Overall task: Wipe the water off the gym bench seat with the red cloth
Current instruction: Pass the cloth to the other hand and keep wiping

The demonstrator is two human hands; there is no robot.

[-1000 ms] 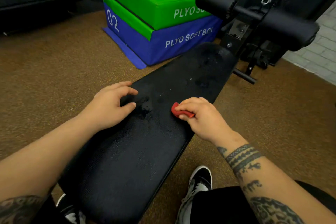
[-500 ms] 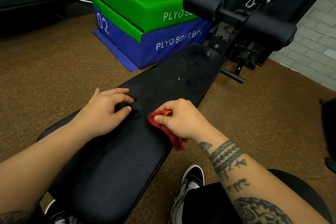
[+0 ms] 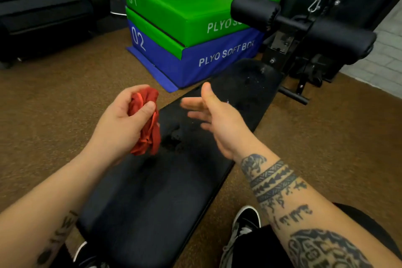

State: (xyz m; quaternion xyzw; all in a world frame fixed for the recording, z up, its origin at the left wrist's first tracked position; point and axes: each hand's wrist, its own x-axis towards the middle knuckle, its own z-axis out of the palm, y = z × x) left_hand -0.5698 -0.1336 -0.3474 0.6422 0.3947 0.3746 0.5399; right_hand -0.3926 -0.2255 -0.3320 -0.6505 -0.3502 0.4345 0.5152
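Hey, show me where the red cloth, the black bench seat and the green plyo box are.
Crumpled red cloth [image 3: 150, 137]: head view, on its hanging lower folds.
Black padded bench seat [image 3: 152, 198]: head view, on the bare near half.
Green foam plyo box [image 3: 185, 4]: head view, on its top face.

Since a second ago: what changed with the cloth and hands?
The red cloth went from the right hand to the left hand, which lifted off the bench seat and now grips it bunched above the seat. The right hand let go and hovers open. The droplets at the seat's far end and the plyo boxes stayed.
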